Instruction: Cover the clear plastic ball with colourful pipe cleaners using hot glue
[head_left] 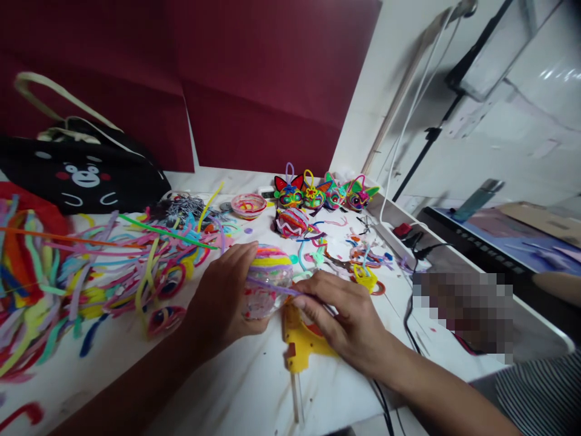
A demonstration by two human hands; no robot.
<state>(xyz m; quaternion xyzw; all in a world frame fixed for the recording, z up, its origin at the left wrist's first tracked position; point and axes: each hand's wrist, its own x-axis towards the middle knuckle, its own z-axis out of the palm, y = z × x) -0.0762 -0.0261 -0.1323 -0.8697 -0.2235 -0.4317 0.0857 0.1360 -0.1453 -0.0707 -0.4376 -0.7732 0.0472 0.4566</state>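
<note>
My left hand (pixel 231 290) is wrapped round a clear plastic bowl (pixel 263 300), whose upper part is covered in pink, yellow, orange and purple strips. A purple pipe cleaner (pixel 272 286) runs across the bowl's side, and my right hand (pixel 340 312) pinches its right end between thumb and fingers. Beneath the right hand lies a yellow glue gun (pixel 297 345) with a clear glue stick (pixel 297 396) sticking out of its back. My right hand hides part of the gun.
Loose coloured pipe cleaners (pixel 104 266) spread over the left side. Several finished cat-like ornaments (pixel 290 195) stand at the back beside a striped bowl (pixel 249 206). Scissors (pixel 338 261) lie beyond my right hand. A black bag (pixel 86 175) sits back left; a power strip (pixel 399 245) lies right.
</note>
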